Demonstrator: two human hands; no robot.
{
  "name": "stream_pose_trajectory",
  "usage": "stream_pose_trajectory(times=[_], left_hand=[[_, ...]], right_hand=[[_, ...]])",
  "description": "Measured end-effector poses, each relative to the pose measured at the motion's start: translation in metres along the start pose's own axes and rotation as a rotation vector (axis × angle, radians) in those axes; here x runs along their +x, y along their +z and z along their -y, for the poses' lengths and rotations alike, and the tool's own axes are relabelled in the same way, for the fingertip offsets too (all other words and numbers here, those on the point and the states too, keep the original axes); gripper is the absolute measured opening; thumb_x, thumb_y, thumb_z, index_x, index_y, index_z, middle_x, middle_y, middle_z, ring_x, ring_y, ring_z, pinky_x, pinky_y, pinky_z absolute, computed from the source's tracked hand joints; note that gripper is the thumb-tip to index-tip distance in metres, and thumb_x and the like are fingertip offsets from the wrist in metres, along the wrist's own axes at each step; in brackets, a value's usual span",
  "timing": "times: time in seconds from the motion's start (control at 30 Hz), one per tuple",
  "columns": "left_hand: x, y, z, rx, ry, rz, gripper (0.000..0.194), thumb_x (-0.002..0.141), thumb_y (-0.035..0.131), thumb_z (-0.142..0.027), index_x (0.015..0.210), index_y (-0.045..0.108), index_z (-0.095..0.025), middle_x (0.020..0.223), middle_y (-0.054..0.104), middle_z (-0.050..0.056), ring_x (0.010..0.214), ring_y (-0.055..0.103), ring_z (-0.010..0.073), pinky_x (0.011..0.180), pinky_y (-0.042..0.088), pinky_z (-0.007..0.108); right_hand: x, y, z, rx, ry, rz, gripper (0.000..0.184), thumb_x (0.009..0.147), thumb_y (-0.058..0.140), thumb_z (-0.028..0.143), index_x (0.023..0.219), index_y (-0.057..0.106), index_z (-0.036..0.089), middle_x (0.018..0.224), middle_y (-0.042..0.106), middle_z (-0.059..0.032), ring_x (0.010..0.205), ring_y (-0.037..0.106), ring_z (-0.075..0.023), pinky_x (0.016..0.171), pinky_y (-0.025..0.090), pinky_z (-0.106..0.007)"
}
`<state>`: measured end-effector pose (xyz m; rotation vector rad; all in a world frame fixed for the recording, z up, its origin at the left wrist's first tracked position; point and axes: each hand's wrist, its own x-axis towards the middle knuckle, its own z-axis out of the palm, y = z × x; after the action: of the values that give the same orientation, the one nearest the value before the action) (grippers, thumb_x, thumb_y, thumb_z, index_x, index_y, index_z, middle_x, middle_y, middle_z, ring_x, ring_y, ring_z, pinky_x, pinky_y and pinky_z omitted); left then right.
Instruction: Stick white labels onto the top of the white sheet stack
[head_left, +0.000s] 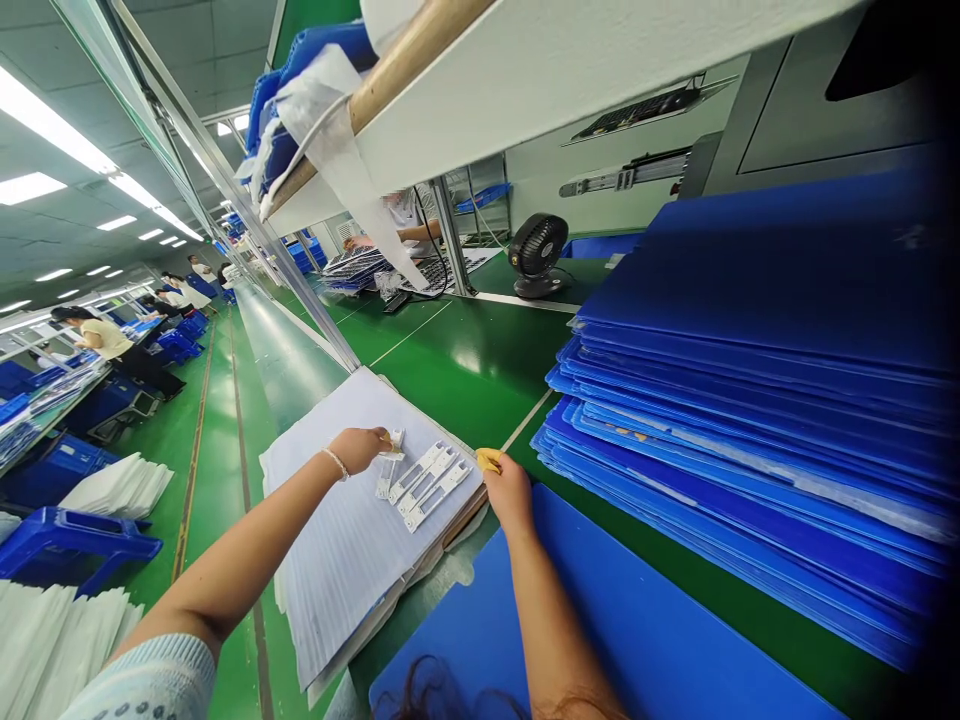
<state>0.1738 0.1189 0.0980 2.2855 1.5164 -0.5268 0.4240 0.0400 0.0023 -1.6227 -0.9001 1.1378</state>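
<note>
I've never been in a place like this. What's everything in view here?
Small metal parts: about five, silvery, on the white sheets.
White sheets: one stack, white, on the bench under the hands.
Yellow pad: one, yellow, at the right hand's fingertips.
Blue boards: many, blue, stacked at right.
Single blue board: one, blue, on the bench nearest the person.
Desk fan: one, black, on the far bench.
Crates: several, blue, at left.
Co-workers: several, down the aisle at left.
Left hand: at the small metal parts.
Right hand: beside the white sheets.
</note>
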Motion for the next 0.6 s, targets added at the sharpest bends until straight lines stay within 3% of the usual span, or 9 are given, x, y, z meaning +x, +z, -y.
stream_pose_trajectory(times=[0.07, 0.17, 0.3, 0.43, 0.6], left_hand=[[0.000, 0.007, 0.003, -0.024, -0.051, -0.019, 0.051, 0.074, 0.049, -0.001, 0.114, 0.064, -0.030, 0.122, 0.061, 0.004, 0.096, 0.062, 0.0227, 0.075, 0.040, 0.028], [0.002, 0.020, 0.004, -0.084, -0.198, -0.049, 0.035, 0.081, 0.049, -0.012, 0.114, 0.061, -0.017, 0.104, 0.067, 0.012, 0.095, 0.062, 0.0253, 0.074, 0.042, 0.030], [0.006, 0.037, 0.001, -0.192, -0.306, -0.033, 0.027, 0.078, 0.056, -0.012, 0.104, 0.062, -0.012, 0.094, 0.068, 0.009, 0.085, 0.063, 0.0198, 0.071, 0.044, 0.028], [0.006, 0.045, 0.002, -0.274, -0.317, -0.085, 0.027, 0.076, 0.055, -0.010, 0.102, 0.062, -0.013, 0.089, 0.067, 0.006, 0.079, 0.061, 0.0161, 0.068, 0.043, 0.025], [0.006, 0.043, 0.003, -0.332, -0.236, -0.171, 0.025, 0.073, 0.052, -0.008, 0.094, 0.063, -0.016, 0.080, 0.064, 0.001, 0.074, 0.058, 0.0142, 0.068, 0.041, 0.023]], right_hand=[[0.000, 0.000, 0.000, -0.002, 0.001, 0.005, 0.032, 0.066, 0.049, 0.022, 0.088, 0.070, 0.016, 0.095, 0.071, -0.0068, 0.091, 0.066, -0.0237, 0.087, 0.051, -0.035], [-0.001, 0.000, 0.000, -0.007, 0.005, 0.006, 0.033, 0.066, 0.048, 0.022, 0.090, 0.070, 0.015, 0.097, 0.070, -0.0076, 0.094, 0.065, -0.0241, 0.089, 0.050, -0.036], [0.000, 0.000, -0.001, -0.013, 0.006, 0.005, 0.033, 0.066, 0.048, 0.022, 0.090, 0.070, 0.015, 0.098, 0.070, -0.0079, 0.094, 0.065, -0.0242, 0.089, 0.050, -0.036], [0.000, 0.000, -0.002, -0.023, -0.004, 0.002, 0.033, 0.066, 0.047, 0.022, 0.089, 0.070, 0.016, 0.096, 0.071, -0.0065, 0.093, 0.065, -0.0237, 0.088, 0.050, -0.035], [0.000, 0.000, -0.004, -0.023, -0.011, 0.005, 0.035, 0.065, 0.046, 0.021, 0.090, 0.071, 0.016, 0.097, 0.071, -0.0064, 0.093, 0.065, -0.0235, 0.088, 0.050, -0.035]])
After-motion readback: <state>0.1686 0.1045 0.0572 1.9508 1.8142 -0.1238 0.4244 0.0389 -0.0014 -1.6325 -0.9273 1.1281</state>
